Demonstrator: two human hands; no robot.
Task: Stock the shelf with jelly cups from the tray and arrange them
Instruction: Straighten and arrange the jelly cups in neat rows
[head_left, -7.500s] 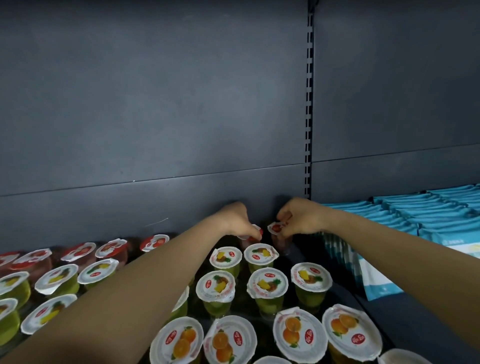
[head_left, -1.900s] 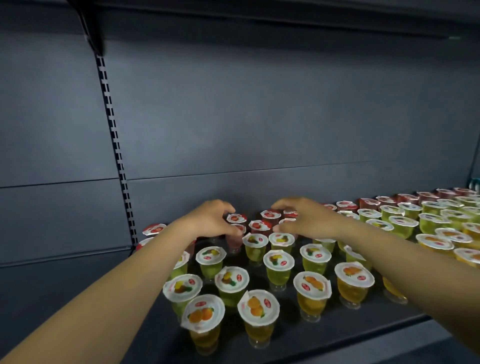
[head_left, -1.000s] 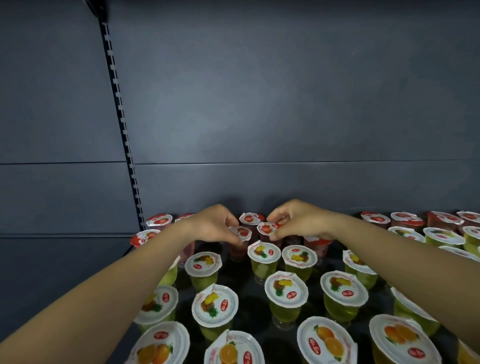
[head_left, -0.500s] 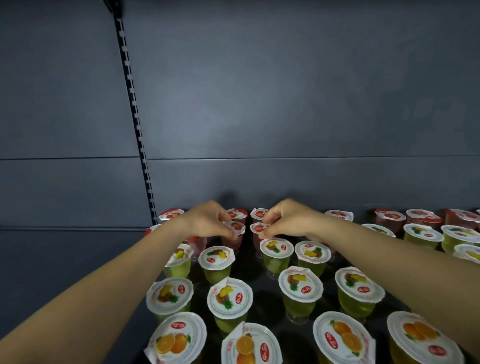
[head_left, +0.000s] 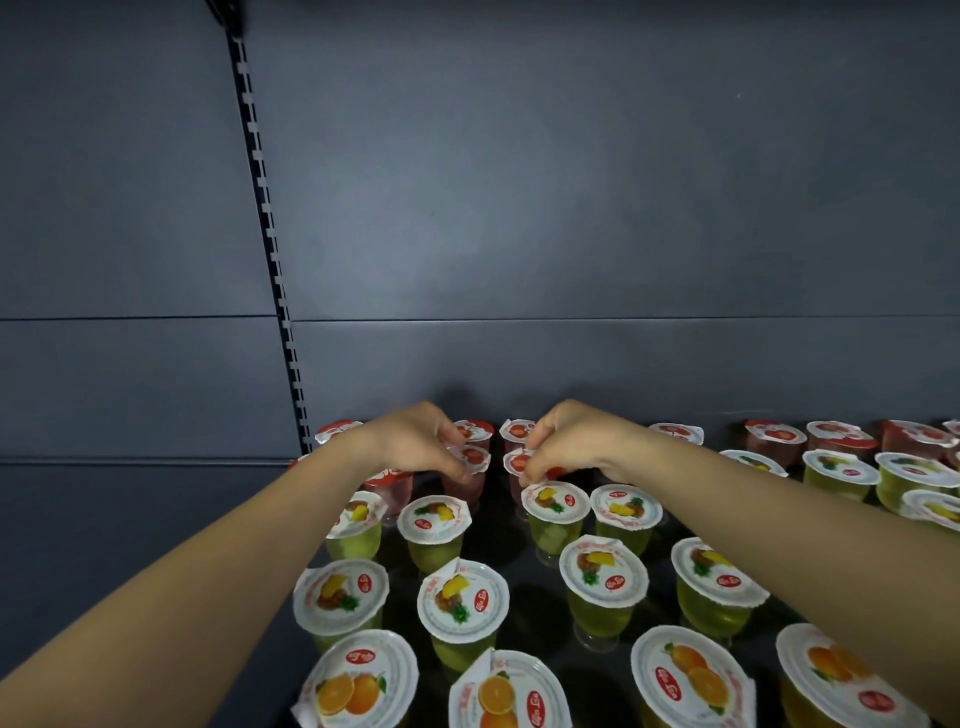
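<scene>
Rows of jelly cups stand on the dark shelf (head_left: 535, 597): orange ones in front, yellow-green pineapple ones in the middle, red strawberry ones at the back. My left hand (head_left: 415, 447) reaches to the back rows and pinches the lid edge of a red strawberry cup (head_left: 470, 470). My right hand (head_left: 566, 444) pinches the neighbouring red strawberry cup (head_left: 517, 465) at its rim. A pineapple cup (head_left: 555, 512) stands just in front of the right hand. No tray is in view.
The grey back panel (head_left: 571, 234) rises right behind the rear cups. A slotted upright (head_left: 270, 249) divides it at the left. More red and green cups (head_left: 841, 475) run along the shelf to the right. Left of the upright is bare panel.
The view has moved closer and a little left. Both hands stay at the rear red cups, fingers still pinching their lids, with the cups barely shifted.
</scene>
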